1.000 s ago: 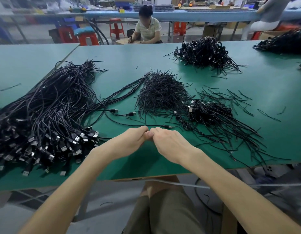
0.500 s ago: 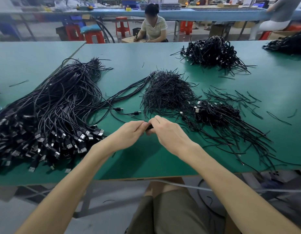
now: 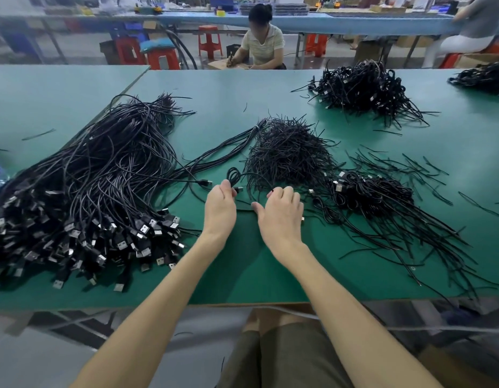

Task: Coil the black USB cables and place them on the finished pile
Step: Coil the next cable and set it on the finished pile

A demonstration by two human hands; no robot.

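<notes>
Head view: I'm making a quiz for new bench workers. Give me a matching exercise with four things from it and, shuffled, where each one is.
Things
1. large heap of loose black USB cables
2. mound of short black wire ties
3. small coiled black cable
4. red plastic stools

Places
A. on the floor beyond the green table
B. held by the left hand
C. left part of the table
D. middle of the table, just beyond the right hand

Pairs: 1-C, 2-D, 3-B, 4-A
</notes>
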